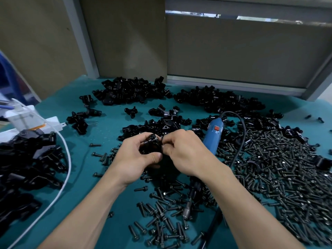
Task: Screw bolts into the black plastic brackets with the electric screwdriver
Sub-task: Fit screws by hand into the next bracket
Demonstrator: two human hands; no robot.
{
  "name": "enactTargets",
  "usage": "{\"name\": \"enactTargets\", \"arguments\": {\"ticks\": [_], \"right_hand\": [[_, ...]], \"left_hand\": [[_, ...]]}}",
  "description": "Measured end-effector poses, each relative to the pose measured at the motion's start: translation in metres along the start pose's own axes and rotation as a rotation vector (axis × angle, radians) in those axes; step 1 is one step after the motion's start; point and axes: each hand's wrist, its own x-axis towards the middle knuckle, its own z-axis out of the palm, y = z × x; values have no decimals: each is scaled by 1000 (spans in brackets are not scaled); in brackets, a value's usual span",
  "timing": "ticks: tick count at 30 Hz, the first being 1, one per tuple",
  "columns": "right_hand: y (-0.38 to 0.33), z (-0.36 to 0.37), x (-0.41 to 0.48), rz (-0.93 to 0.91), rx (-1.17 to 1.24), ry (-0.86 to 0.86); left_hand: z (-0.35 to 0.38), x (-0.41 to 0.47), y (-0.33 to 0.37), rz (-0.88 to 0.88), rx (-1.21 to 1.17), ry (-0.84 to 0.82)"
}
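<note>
My left hand (133,159) grips a black plastic bracket (151,145) above the middle of the teal table. My right hand (185,151) meets it from the right, its fingertips pinched at the bracket's right side; what they pinch is hidden. The blue electric screwdriver (213,135) lies on the table just behind my right hand, untouched, with its black cord (241,130) looping to the right. Loose black bolts (280,169) cover the table at the right and in front of me.
Piles of black brackets lie at the back (133,90), back right (219,99) and left (27,159). A white cable (67,162) curves along the left. A white box (27,119) sits at far left. Brown panels and a grey frame close off the back.
</note>
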Motion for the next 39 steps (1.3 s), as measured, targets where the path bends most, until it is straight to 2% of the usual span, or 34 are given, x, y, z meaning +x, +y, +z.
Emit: {"name": "enactTargets", "arguments": {"ticks": [6,11,16,20,26,30,36,39], "right_hand": [[0,-4,0,10,51,-11],[2,-9,1,59,84,50],[4,-14,-3,100,231,-50],[4,-14,-5,142,332,-6],[-3,-9,-4,113,120,62],[-3,-14,-4,90,154,107],[-2,-9,-4,129,177,90],[0,-8,-3,136,177,75]], "left_hand": [[-1,-1,4,144,250,71],[-3,-3,8,145,252,45],[-1,-3,4,149,292,4],[-3,-1,3,149,314,-8],[-5,0,3,70,161,-55],[-2,1,3,41,15,-42],[0,0,-1,50,181,49],[-1,0,2,42,196,44]]}}
